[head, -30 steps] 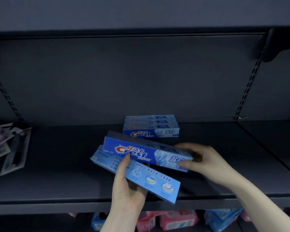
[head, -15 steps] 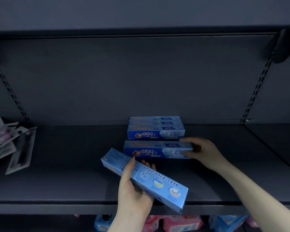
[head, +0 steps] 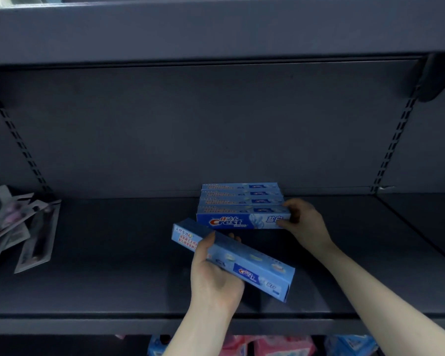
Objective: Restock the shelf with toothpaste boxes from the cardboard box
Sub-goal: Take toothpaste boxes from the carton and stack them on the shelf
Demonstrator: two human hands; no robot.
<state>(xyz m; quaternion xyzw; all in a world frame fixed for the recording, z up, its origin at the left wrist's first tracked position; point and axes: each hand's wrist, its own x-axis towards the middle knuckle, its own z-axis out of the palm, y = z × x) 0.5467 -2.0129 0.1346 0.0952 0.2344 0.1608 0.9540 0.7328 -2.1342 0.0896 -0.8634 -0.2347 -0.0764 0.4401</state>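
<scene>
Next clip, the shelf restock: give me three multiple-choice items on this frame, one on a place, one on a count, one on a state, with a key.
1. Where is the right hand?
A. At the right end of the front toothpaste box in the row
B. On the blister packs at the left
C. On the shelf's front lip

2. How many toothpaste boxes stand in the row on the shelf?
A. Two
B. Four
C. Seven

3. What state is the box in the left hand?
A. Lying flat on the shelf
B. Held slanted in front of the row
C. Torn open

Key: 1 A, its fingers grip the end of the front box. 2 B, four box tops show, front to back. 3 B, the held box is gripped at its middle, its right end nearer the camera.
</scene>
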